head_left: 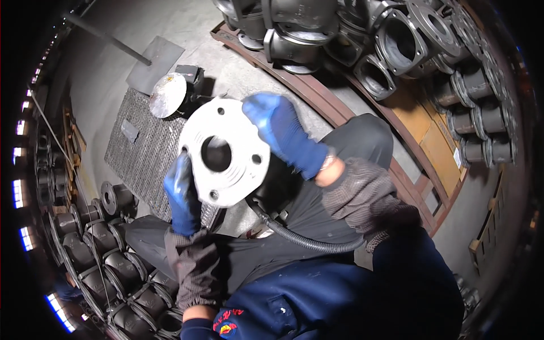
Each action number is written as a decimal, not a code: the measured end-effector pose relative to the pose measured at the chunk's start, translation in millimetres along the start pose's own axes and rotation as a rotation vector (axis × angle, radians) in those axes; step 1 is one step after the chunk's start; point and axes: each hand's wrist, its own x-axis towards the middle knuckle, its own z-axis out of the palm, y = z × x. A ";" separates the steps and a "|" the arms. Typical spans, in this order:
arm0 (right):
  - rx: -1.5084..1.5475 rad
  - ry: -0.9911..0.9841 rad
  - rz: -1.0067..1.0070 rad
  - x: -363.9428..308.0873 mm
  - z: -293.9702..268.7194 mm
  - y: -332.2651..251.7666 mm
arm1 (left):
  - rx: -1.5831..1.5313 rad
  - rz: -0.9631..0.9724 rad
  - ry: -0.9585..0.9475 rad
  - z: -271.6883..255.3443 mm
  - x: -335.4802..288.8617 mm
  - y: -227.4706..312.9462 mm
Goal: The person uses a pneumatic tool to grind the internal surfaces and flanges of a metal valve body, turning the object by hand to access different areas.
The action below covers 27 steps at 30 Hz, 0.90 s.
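A bright machined metal flange (241, 133), round with a large centre hole and several bolt holes, faces up in front of my lap. My left hand (182, 190), in a blue glove, is closed on its lower left edge, fingers partly hidden. On the upper right edge my right hand (275, 127), also blue-gloved, is wrapped round the rim. What lies under the flange is mostly hidden. Just beyond it a pale round disc (168, 95) stands beside a dark box-shaped part (190, 75). A ribbed black hose (306, 243) runs across my lap below the flange.
A textured metal plate (133, 153) lies on the floor ahead to the left. Rows of dark flanged castings (102, 243) fill the lower left. More castings (399, 42) are piled on a reddish-brown metal frame (306, 85) at right. A single flanged piece (116, 197) stands near my left knee.
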 end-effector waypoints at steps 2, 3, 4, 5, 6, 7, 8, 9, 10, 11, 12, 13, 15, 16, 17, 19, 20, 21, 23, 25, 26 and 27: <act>-0.106 0.181 -0.235 5.4 -41.5 -15.4 | -0.162 -0.009 -0.194 37.0 32.5 0.0; -0.083 0.274 -0.261 11.4 -63.2 -15.7 | -0.302 -0.102 -0.168 65.0 50.1 -1.5; -0.026 0.327 -0.236 20.2 -79.0 -16.0 | -0.435 -0.199 -0.134 89.5 65.4 -4.1; -0.150 0.415 -0.267 26.8 -99.6 -14.8 | -0.453 -0.224 -0.209 115.2 78.1 -0.8; -0.263 0.493 -0.297 35.0 -117.3 -12.3 | -0.458 -0.248 -0.275 134.3 89.3 2.4; -0.332 0.525 -0.299 46.4 -136.0 -4.5 | -0.502 -0.230 -0.333 152.6 99.4 -4.8; -0.400 0.555 -0.309 57.5 -153.0 -1.9 | -0.544 -0.204 -0.387 166.1 109.1 -14.4; -0.459 0.541 -0.220 65.3 -165.1 -6.7 | -0.588 -0.197 -0.405 181.8 112.9 -20.4; -0.462 0.519 -0.156 68.5 -174.0 -11.2 | -0.627 -0.192 -0.428 196.1 116.6 -26.4; -0.590 0.528 -0.185 76.5 -192.6 -1.3 | -0.679 -0.189 -0.461 217.4 119.1 -32.6; -0.699 0.525 -0.224 86.5 -200.1 4.3 | -1.018 -0.448 -0.441 229.4 123.0 -44.0; -0.725 0.496 -0.204 91.0 -204.4 12.6 | -0.936 -0.369 -0.436 234.0 123.7 -55.5; -0.842 0.452 -0.181 92.4 -214.5 24.4 | -0.896 -0.368 -0.386 248.7 115.1 -61.7; -0.876 0.446 -0.066 93.8 -216.7 30.6 | -0.724 -0.242 -0.367 252.0 109.8 -71.4; -0.847 0.448 -0.082 88.9 -221.8 33.3 | -0.756 -0.288 -0.328 256.6 103.1 -70.8; -0.827 0.451 -0.085 77.5 -228.5 38.5 | -0.661 -0.410 -0.318 265.7 91.0 -68.6; -0.873 0.442 -0.059 76.6 -226.8 35.0 | -0.736 -0.465 -0.294 267.8 91.6 -60.1; -0.918 0.433 -0.032 77.3 -226.3 31.6 | -0.806 -0.524 -0.265 268.1 90.7 -51.2; -1.024 0.397 -0.079 80.5 -224.9 22.9 | -0.924 -0.515 -0.151 276.7 88.4 -48.0; -1.057 0.402 -0.066 76.4 -224.1 13.5 | -0.688 -0.402 -0.145 281.3 83.4 -55.9; -1.083 0.415 -0.030 73.0 -226.3 9.8 | -0.691 -0.554 -0.101 288.4 79.6 -43.5; -1.098 0.445 -0.097 68.5 -229.3 13.7 | -0.653 -0.558 -0.109 297.6 73.9 -45.1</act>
